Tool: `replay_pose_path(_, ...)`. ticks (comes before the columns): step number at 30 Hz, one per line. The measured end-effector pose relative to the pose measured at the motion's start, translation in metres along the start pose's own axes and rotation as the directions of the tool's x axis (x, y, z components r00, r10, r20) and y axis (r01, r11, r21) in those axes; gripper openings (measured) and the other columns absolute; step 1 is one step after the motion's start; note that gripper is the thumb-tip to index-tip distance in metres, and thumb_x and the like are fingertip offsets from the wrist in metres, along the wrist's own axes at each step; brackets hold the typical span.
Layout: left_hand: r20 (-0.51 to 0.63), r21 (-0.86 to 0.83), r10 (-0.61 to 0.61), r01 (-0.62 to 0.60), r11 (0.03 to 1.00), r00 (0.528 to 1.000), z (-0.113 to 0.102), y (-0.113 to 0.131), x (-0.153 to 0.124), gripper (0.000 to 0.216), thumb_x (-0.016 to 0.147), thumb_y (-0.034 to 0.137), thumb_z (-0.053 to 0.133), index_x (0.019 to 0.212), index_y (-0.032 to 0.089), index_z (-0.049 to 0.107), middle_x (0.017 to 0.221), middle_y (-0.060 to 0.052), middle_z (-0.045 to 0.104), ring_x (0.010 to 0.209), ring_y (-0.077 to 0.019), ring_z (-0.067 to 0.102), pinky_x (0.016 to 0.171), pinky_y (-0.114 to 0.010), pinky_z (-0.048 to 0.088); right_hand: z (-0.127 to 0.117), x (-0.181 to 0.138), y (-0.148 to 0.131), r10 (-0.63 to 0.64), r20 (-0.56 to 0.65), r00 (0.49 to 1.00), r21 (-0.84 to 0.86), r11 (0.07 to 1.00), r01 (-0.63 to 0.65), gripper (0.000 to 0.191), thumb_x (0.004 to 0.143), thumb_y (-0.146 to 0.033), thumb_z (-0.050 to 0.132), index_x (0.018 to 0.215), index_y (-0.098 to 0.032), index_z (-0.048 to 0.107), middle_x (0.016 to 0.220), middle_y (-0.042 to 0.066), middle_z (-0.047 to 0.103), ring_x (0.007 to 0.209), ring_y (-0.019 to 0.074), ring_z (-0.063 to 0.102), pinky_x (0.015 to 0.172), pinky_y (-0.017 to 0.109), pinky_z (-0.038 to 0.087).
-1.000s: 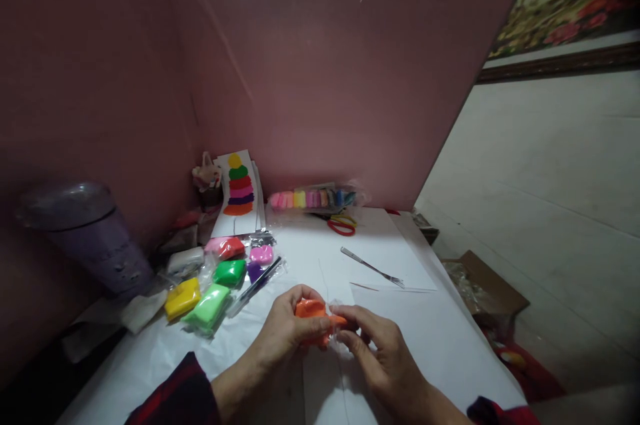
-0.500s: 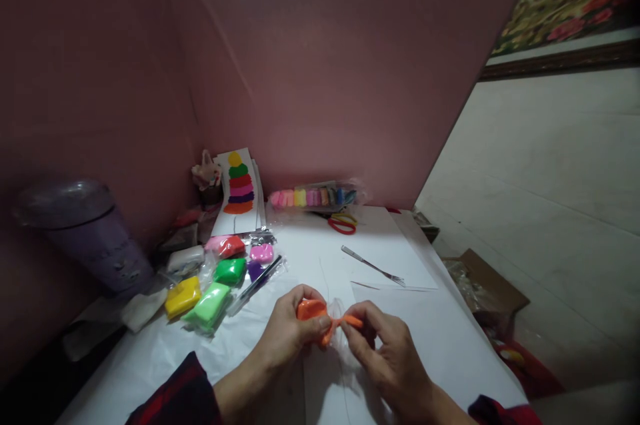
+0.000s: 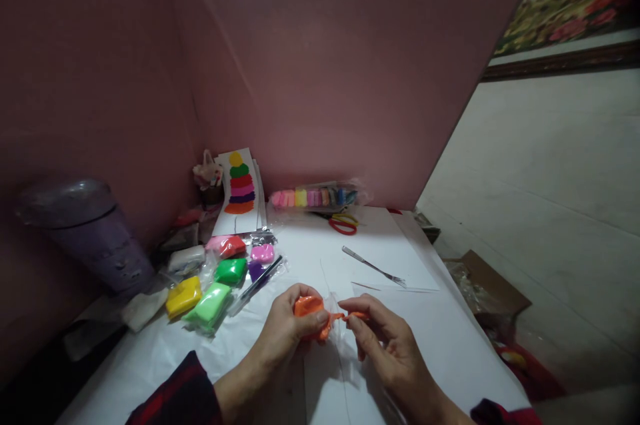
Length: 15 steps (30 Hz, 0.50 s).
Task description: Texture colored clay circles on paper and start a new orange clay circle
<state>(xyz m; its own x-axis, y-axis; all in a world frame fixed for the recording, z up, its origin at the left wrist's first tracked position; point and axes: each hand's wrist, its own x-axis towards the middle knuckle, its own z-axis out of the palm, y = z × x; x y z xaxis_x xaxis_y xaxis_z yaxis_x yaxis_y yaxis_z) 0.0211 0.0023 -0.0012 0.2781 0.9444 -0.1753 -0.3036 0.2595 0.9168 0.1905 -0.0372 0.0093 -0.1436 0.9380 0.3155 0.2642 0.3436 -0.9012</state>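
Note:
My left hand (image 3: 293, 319) is closed around a lump of orange modelling clay (image 3: 309, 308), with a clear plastic wrapper (image 3: 340, 338) bunched beside it. Between thumb and fingers, my right hand (image 3: 383, 335) pinches a smaller orange piece (image 3: 356, 315). A thin, stretched orange strand lies between the two pieces; whether it is still joined I cannot tell. Both hands are over the white tabletop near its front. Several wrapped clay packs lie left of my left hand, among them light green (image 3: 210, 305), yellow (image 3: 183, 297) and dark green (image 3: 231, 271).
A fork (image 3: 373, 266) lies beyond my right hand, with scissors (image 3: 343, 223) behind it. At the back are a pack of coloured clay (image 3: 315, 197) and a card with painted colour bands (image 3: 241, 188). A purple tumbler (image 3: 100, 238) stands left; a cardboard box (image 3: 493, 285) sits right.
My right hand has moved slightly right, drawing its orange piece away from the lump. The orange between the hands has become thinner. My left hand has hardly moved.

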Motion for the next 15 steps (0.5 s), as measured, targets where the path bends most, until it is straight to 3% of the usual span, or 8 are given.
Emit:
replay_pose_path(3,0.009,-0.005,0.016,-0.016,1.0,1.0,0.0016,0.0017,-0.0011,0.045,0.053,0.037,0.086,0.076,0.016,0.054,0.057,0.001,0.061,0.047,-0.01,0.054,0.047,-0.02,0.039,-0.0006,0.0001,-0.0011,-0.062,0.018,0.998,-0.15,0.987,0.064,0.018,0.093,-0.031,0.052,0.102,-0.019,0.061,0.085,0.005,0.063,0.072,0.0158,0.059,0.063,0.026,0.049)
replay_pose_path(8,0.037,0.045,0.03,-0.031,0.999,0.999,0.0033,0.0021,-0.0027,0.041,0.057,0.035,0.084,0.077,0.016,0.053,0.057,0.001,0.062,0.047,-0.0097,0.054,0.044,-0.017,0.034,0.0008,0.0023,0.0022,-0.131,0.073,0.989,-0.271,0.951,0.146,0.014,0.093,-0.025,0.05,0.088,-0.019,0.062,0.081,0.004,0.059,0.069,0.0156,0.056,0.061,0.027,0.045)
replay_pose_path(12,0.009,0.09,0.035,-0.036,0.995,0.999,0.002,0.0006,-0.0011,0.039,0.059,0.034,0.082,0.078,0.016,0.053,0.056,0.001,0.062,0.046,-0.0096,0.054,0.043,-0.017,0.032,-0.0003,0.0035,0.0011,-0.141,0.017,0.99,-0.266,0.954,0.141,0.021,0.095,-0.027,0.047,0.078,-0.02,0.055,0.076,0.003,0.056,0.067,0.0154,0.052,0.06,0.027,0.042)
replay_pose_path(15,-0.017,0.081,0.019,-0.017,0.997,1.0,0.001,0.0007,0.0002,0.039,0.059,0.033,0.082,0.078,0.017,0.053,0.057,0.001,0.062,0.047,-0.0097,0.054,0.045,-0.018,0.035,-0.0014,0.0035,0.0002,-0.107,-0.071,0.992,-0.141,0.985,0.096,0.021,0.096,-0.032,0.046,0.08,-0.02,0.052,0.081,0.003,0.055,0.067,0.0143,0.051,0.06,0.027,0.044)
